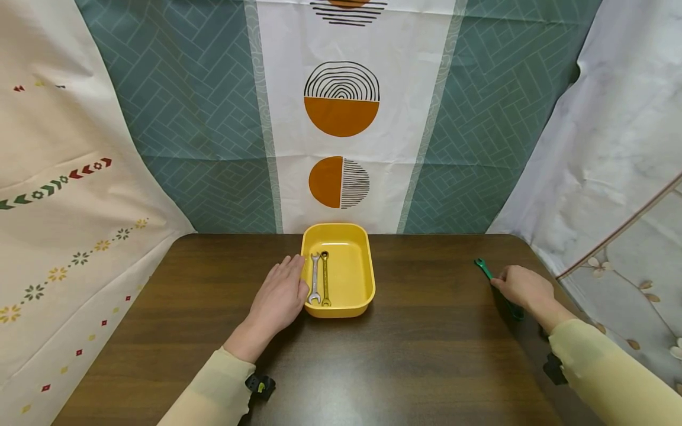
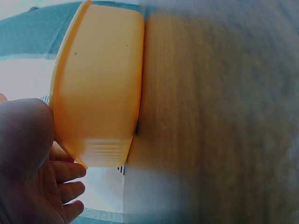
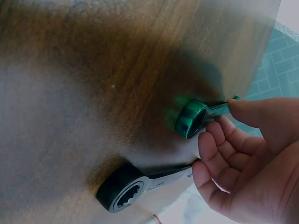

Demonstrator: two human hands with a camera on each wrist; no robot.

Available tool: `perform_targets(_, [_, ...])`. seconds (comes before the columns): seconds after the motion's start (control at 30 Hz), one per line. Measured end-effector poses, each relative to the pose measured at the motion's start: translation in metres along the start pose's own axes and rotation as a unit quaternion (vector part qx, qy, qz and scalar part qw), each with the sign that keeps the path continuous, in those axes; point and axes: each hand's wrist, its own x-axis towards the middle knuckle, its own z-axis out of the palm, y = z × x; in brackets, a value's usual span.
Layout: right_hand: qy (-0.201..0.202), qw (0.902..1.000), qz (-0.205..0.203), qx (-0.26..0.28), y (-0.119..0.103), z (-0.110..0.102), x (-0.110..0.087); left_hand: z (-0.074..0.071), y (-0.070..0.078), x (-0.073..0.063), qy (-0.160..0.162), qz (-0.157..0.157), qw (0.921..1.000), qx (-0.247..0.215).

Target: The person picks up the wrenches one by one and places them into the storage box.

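A yellow tray point(image 1: 348, 266) stands near the table's far edge. Inside, along its left side, lie a silver wrench point(image 1: 315, 278) and a gold wrench point(image 1: 325, 278). My left hand point(image 1: 279, 291) rests against the tray's left rim, fingers mostly straight; the left wrist view shows the hand point(image 2: 28, 149) touching the tray's outer wall point(image 2: 100, 79). Far to the right, my right hand point(image 1: 524, 287) pinches a green wrench point(image 1: 483, 268) by its handle. The right wrist view shows the wrench's ring end point(image 3: 191, 119) close above the table, the thumb on the shaft.
Beside the green wrench lies a black wrench point(image 3: 122, 187), mostly hidden by the right arm in the head view. The brown wooden table point(image 1: 426, 355) ends at a patterned curtain point(image 1: 341, 195). Light cloths hang at the left point(image 1: 64, 236) and right point(image 1: 629, 207).
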Motion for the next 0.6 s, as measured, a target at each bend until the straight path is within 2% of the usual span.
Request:
perform_targets(0.3, [-0.012,0.9999,0.000,0.010,0.0028,0.0050,0.0047,0.0002,-0.0003,0.0003,-0.002,-0.002,1.0000,0.004])
perform_targets(0.6, [-0.028,0.9993,-0.004,0.023,0.0028,0.0009,0.0077,-0.0005,0.0000,-0.0003,0.001,0.000,1.0000,0.003])
